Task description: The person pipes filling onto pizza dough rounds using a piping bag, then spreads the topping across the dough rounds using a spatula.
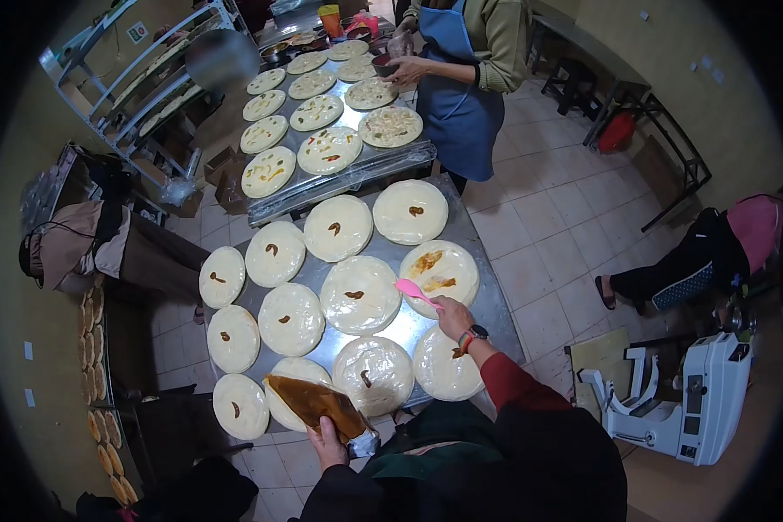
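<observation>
Holding a pink spatula [408, 289] at its handle in the right hand [453, 319], with fingers closed, over a sauce-streaked dough round [441, 271] on the metal table [498, 324]; cannot tell if touching. Clasping a brown sauce pouch [318, 405] in the left hand [328, 447], with fingers mostly hidden behind it, covering part of another dough round [299, 367].

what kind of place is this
Probably a bakery or pizza kitchen: rows of round dough bases on metal tables, browned flatbreads stacked on side racks, and a worker in a blue apron.
</observation>
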Demonstrator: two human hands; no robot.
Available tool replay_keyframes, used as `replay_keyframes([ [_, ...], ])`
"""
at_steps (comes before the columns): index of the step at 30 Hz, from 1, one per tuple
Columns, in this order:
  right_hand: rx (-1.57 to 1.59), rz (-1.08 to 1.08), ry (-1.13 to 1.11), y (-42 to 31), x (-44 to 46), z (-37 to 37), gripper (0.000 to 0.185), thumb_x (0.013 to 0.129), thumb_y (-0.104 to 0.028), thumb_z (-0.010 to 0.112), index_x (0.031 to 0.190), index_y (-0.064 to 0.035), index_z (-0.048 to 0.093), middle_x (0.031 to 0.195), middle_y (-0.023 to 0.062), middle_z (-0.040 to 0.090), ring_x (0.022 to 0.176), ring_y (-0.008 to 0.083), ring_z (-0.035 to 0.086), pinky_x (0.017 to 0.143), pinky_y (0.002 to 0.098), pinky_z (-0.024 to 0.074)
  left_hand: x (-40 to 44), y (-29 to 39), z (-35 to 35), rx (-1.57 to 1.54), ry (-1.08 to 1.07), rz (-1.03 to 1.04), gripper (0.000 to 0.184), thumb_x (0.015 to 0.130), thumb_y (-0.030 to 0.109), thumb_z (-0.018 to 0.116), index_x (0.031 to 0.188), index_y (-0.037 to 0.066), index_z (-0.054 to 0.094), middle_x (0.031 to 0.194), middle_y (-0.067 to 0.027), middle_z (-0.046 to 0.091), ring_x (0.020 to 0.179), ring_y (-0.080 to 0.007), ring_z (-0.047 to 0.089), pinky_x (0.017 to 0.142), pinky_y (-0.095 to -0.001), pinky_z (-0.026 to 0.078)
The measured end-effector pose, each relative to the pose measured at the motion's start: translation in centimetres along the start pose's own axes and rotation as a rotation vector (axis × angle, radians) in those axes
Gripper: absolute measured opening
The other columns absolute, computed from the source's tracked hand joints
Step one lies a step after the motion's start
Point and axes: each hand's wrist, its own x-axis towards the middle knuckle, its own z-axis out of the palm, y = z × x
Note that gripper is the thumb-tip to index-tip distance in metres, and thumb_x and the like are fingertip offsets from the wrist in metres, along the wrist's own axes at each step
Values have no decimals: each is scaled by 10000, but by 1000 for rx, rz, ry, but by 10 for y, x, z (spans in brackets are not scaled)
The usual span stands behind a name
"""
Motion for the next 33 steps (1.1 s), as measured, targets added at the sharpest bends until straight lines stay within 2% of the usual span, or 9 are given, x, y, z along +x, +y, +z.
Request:
replay_keyframes([
  [4, -45, 147, 245, 10, 28, -30, 251, 775, -55, 423, 989, -90, 549, 917, 172, 572, 843, 327, 549, 722, 402, 440, 0, 3, 4, 10, -90, 12, 441, 854, 282, 481, 1195, 40, 343, 1098, -81, 471, 962, -168, 477, 821, -301, 395],
  [10, -68, 62, -46, 17, -27, 13, 316, 749, -42, 411, 1025, -129, 538, 917, 181, 559, 860, 331, 552, 729, 423, 442, 10, -13, -12, 148, 40, -112, 495, 858, 298, 463, 1236, 33, 282, 1159, -110, 434, 996, -204, 472, 848, -318, 386],
  [12, 13, 181, -18, -5, -60, -1, 268, 732, -67, 451, 977, -124, 545, 820, 158, 588, 779, 324, 574, 703, 426, 445, 12, -1, 5, -13, -178, -52, 516, 850, 308, 482, 1238, 34, 280, 1162, -119, 435, 997, -214, 478, 844, -325, 402],
  [17, 552, 115, 236, -42, -121, -59, 216, 802, -179, 482, 979, -60, 512, 708, 82, 570, 600, 172, 558, 536, 304, 450, 36, -28, 8, -86, -409, 2, 469, 857, 251, 474, 1242, 50, 297, 1145, -127, 456, 992, -221, 486, 837, -338, 416],
  [19, 1129, 137, 53, -73, -148, -91, 229, 849, -205, 456, 1026, -60, 468, 638, 16, 504, 463, 58, 437, 403, 194, 359, 39, -35, 15, -107, -488, -31, 481, 853, 234, 481, 1250, 49, 284, 1149, -129, 454, 994, -226, 485, 842, -344, 414],
  [22, 1319, 78, 128, -103, -184, -115, 226, 894, -192, 390, 1090, -84, 424, 630, 1, 468, 426, 26, 359, 381, 148, 288, 46, -50, 28, -210, -610, -98, 541, 832, 192, 513, 1274, 53, 234, 1167, -130, 437, 1002, -240, 481, 856, -360, 406],
  [24, 1364, 91, 174, -113, -200, -118, 219, 897, -201, 386, 1079, -87, 430, 620, -4, 452, 412, 25, 338, 371, 150, 274, 39, -45, 38, -54, -897, 76, 478, 891, 300, 360, 1261, 59, 176, 1120, -130, 437, 983, -232, 486, 857, -340, 403],
  [25, 1414, 120, 198, -114, -207, -118, 212, 900, -210, 382, 1067, -91, 436, 609, -10, 436, 397, 25, 318, 360, 152, 261, 27, -40, 42, -207, -867, -36, 532, 826, 156, 500, 1270, 56, 225, 1175, -126, 421, 1005, -241, 483, 863, -360, 396],
  [33, 1561, 180, 51, -97, -246, -126, 264, 872, -196, 403, 1105, -75, 413, 622, -4, 427, 374, 28, 299, 311, 166, 231, -32, -35, 74, -89, -789, 99, 402, 834, 150, 482, 1182, 13, 337, 1086, -118, 470, 945, -194, 492, 811, -312, 405],
])
